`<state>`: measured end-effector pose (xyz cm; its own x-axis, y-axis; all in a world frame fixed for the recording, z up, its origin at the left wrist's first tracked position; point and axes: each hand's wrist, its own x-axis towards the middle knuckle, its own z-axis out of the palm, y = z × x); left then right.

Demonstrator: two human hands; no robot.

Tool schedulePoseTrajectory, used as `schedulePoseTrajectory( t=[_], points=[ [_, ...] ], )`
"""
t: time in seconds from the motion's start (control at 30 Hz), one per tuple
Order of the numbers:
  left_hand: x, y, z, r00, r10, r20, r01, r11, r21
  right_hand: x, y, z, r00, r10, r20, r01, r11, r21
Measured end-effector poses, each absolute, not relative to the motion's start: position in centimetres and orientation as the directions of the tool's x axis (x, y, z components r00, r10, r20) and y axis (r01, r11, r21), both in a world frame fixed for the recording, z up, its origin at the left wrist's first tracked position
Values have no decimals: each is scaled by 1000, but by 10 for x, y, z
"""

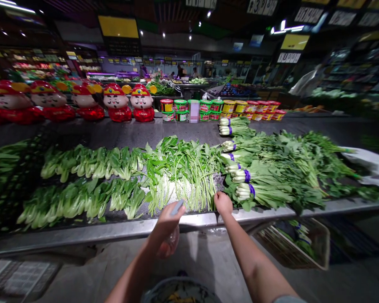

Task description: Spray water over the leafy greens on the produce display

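My left hand (168, 218) is closed around a narrow grey flat object (177, 207) whose kind I cannot make out. Below that hand hangs something clear and reddish (169, 244), partly hidden by the wrist. My right hand (223, 203) is a closed fist at the front of the shelf; what it holds, if anything, is hidden. It is by the right end of a row of long-stemmed leafy greens (183, 168), with stems pointing towards me. Just right of it lie bundles of white-stemmed greens (244, 191) tied with purple bands.
Rows of bok choy (82, 198) lie to the left. A metal rail (113, 233) edges the sloped shelf (123, 131). Behind stand stacked tubs (205, 110) and red figurine jars (142, 107). Below are a crate (322, 246) at right and a round bin (180, 282).
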<state>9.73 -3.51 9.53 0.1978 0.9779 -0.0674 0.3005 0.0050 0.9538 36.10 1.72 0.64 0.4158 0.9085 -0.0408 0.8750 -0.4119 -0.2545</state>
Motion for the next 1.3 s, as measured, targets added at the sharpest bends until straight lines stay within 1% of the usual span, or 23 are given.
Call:
schedulePoseTrajectory(
  t=[0.23, 0.4, 0.63, 0.93, 1.1, 1.2, 1.3],
  points=[
    [87, -20, 114, 170, 985, 17, 360, -78, 930, 362, 17, 5, 401, 915, -31, 881, -395, -260],
    [83, -12, 136, 112, 989, 93, 353, -127, 927, 363, 18, 4, 412, 910, -40, 875, -408, -259],
    [79, 4, 145, 10, 997, 81, 400, -78, 913, 362, 18, 6, 403, 914, -42, 877, -399, -268],
    [73, 2, 140, -13, 996, 89, 472, -73, 879, 362, 18, 7, 395, 917, -45, 882, -393, -260],
    [67, -3, 135, -11, 997, 82, 439, -69, 896, 362, 17, 7, 394, 918, -39, 886, -390, -252],
    [61, -3, 133, -44, 996, 73, 437, -46, 898, 362, 17, 8, 400, 915, -48, 884, -399, -245],
    [51, 0, 131, -103, 991, 83, 477, -24, 879, 362, 17, 8, 400, 915, -59, 885, -402, -237]
  ],
)
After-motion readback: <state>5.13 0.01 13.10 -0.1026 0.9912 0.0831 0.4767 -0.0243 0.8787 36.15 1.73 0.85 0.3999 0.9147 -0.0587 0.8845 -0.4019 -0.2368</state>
